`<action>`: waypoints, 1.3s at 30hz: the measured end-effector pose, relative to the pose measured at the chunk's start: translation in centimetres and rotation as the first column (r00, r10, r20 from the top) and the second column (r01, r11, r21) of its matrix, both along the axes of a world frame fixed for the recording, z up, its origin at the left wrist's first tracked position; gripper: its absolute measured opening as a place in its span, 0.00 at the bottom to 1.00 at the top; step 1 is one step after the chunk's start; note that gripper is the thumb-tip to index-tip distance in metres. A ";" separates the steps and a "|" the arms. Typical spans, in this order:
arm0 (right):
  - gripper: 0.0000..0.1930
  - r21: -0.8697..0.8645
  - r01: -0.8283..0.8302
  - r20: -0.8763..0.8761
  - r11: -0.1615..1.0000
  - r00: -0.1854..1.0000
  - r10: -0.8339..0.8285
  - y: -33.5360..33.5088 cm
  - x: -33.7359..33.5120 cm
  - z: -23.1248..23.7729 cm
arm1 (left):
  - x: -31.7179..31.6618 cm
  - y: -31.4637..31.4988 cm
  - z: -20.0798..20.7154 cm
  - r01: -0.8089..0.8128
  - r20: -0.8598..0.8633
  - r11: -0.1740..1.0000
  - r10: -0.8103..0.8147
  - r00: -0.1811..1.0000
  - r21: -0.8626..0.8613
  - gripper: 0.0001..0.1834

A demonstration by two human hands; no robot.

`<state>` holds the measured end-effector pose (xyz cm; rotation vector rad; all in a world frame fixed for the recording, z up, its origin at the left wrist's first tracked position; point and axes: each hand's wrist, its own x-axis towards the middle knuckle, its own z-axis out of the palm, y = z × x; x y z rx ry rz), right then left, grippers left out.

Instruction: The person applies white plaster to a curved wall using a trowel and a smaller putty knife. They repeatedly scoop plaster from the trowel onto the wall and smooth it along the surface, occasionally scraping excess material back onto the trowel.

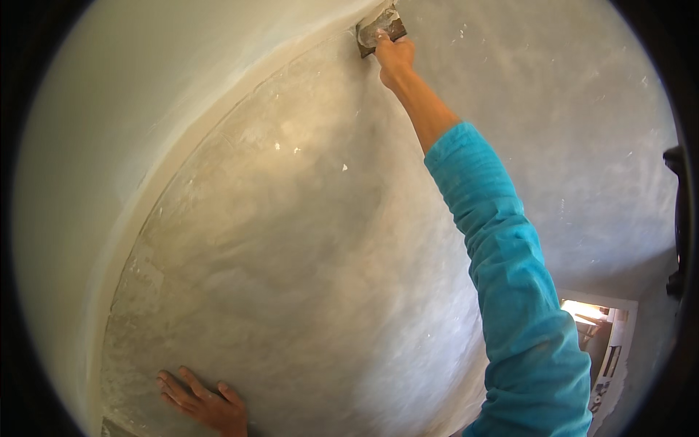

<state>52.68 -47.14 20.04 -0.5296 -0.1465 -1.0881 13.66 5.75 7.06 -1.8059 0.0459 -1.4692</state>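
Note:
Stretched far up, my right hand [397,58] grips a flat putty knife [380,33] with a wide, dark, smeared blade. The blade lies against the grey plastered wall [306,240], close to where it meets a paler, smooth surface [80,189]. Whitish filler seems to cling to the blade; its handle is mostly hidden in my fingers. Low on the left, my left hand [204,404] rests on the grey wall with its fingers spread and nothing in them. A turquoise sleeve [510,269] covers most of my right arm.
A pale band [171,164] curves along the joint between the two surfaces. Small white specks dot the grey wall. At the lower right, a framed opening [601,335] shows a bright light. A dark object [677,218] stands at the right rim.

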 end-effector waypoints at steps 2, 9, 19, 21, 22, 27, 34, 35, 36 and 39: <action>0.14 -0.022 -0.048 0.008 0.999 0.999 0.048 0.6 -0.1 -0.6 | 0.0 0.2 0.0 0.005 -0.014 1.000 -0.005 1.000 0.000 0.33; 0.14 -0.136 -0.148 0.140 0.980 0.976 0.167 3.9 -2.9 -1.5 | 0.1 1.1 -0.2 -0.015 -0.016 0.999 0.014 1.000 -0.043 0.33; 0.07 -0.190 -0.082 0.131 0.978 0.986 0.108 14.2 -10.5 -2.2 | 0.0 0.7 0.1 0.008 -0.030 0.999 -0.010 0.999 -0.047 0.32; 0.07 -0.195 -0.064 0.125 0.979 0.988 0.090 16.9 -12.9 -2.4 | 0.0 0.7 0.0 0.006 -0.032 0.999 -0.007 0.999 -0.048 0.32; 0.07 -0.283 -0.049 0.059 0.958 0.996 0.068 18.1 -14.2 -3.1 | 0.1 0.8 -0.1 0.005 -0.032 0.999 -0.007 0.999 -0.049 0.32; 0.09 -0.323 -0.116 0.183 0.939 0.966 0.182 17.5 -15.6 -5.5 | 0.1 1.0 0.0 0.003 -0.034 0.999 -0.004 0.999 -0.051 0.33; 0.10 0.034 -0.334 0.060 0.942 0.941 0.332 9.2 -13.4 1.8 | 0.0 0.8 -0.1 0.003 -0.043 0.998 -0.006 0.999 -0.064 0.33; 0.12 -0.031 -0.332 0.089 0.943 0.938 0.334 9.4 -14.4 2.8 | 0.0 0.8 -0.1 0.006 -0.045 0.997 -0.010 0.999 -0.080 0.33; 0.14 -0.043 -0.358 0.047 0.933 0.932 0.359 9.8 -15.6 3.5 | 0.0 0.8 -0.2 0.002 -0.046 0.997 -0.005 0.999 -0.075 0.33; 0.15 -0.203 -0.383 0.150 0.901 0.898 0.415 10.6 -17.8 1.1 | -0.1 0.8 -0.3 0.008 -0.054 0.996 -0.013 0.998 -0.083 0.32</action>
